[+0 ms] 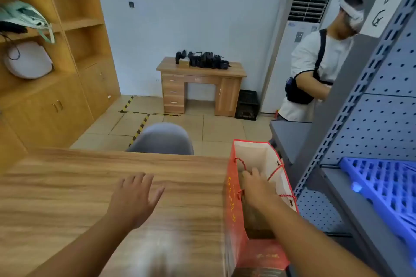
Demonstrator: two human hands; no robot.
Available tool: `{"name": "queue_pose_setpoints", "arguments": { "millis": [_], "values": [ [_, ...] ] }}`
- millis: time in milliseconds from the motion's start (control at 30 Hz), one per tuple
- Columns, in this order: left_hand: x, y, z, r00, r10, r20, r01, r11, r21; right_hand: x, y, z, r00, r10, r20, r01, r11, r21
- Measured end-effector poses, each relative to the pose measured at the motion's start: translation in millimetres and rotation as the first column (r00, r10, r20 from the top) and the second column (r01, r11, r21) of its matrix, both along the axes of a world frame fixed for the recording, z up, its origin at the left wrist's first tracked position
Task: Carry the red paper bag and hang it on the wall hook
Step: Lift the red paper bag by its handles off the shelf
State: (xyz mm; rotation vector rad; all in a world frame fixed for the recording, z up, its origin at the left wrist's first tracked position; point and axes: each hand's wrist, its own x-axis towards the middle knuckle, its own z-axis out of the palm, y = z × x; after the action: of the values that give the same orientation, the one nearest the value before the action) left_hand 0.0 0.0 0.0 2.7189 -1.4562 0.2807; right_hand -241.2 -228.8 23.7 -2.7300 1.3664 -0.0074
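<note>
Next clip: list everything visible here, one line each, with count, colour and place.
red paper bag: one, red outside, white inside, open-topped, at the wooden table's right edge
wooden table: one, brown, foreground
grey chair: one, behind the table
wooden desk: one, brown, far wall, black items on top
black crate: one, floor right of the desk
wooden cabinet: one, left wall
grey pegboard rack: one, right
blue plastic pallet: one, on the rack
second person: one, white shirt, by the rack
left hand: open, over the table
right hand: inside the bag, grip unclear
</note>
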Motion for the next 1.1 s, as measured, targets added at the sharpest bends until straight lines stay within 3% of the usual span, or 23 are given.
{"name": "queue_pose_setpoints", "arguments": {
  "millis": [67,200,667,800,967,1100],
  "values": [
    [5,-1,-6,0.998,0.004,-0.056,-0.003,1.000,0.018,3,-3,-12,0.997,-0.030,-0.067,0.035,0.997,0.072],
    [13,5,-26,1.000,0.000,-0.005,0.000,1.000,0.003,4,-7,-29,0.984,-0.052,-0.172,0.092,0.968,0.232],
    [1,-9,-19,1.000,0.016,-0.018,-0.015,0.999,0.035,0,-3,-23,0.988,-0.063,-0.138,0.089,0.978,0.189],
    [-13,-29,5,0.999,-0.040,0.005,0.040,0.999,-0.005,-3,-1,5,0.984,-0.054,-0.172,0.078,0.988,0.133],
    [-35,-55,41,0.993,-0.115,0.040,0.118,0.987,-0.109,2,-16,90,0.978,-0.017,-0.209,0.036,0.995,0.090],
    [-58,-74,69,0.987,-0.149,0.063,0.157,0.974,-0.165,15,-22,161,0.993,0.005,-0.119,0.010,0.991,0.130]
  ]
}}
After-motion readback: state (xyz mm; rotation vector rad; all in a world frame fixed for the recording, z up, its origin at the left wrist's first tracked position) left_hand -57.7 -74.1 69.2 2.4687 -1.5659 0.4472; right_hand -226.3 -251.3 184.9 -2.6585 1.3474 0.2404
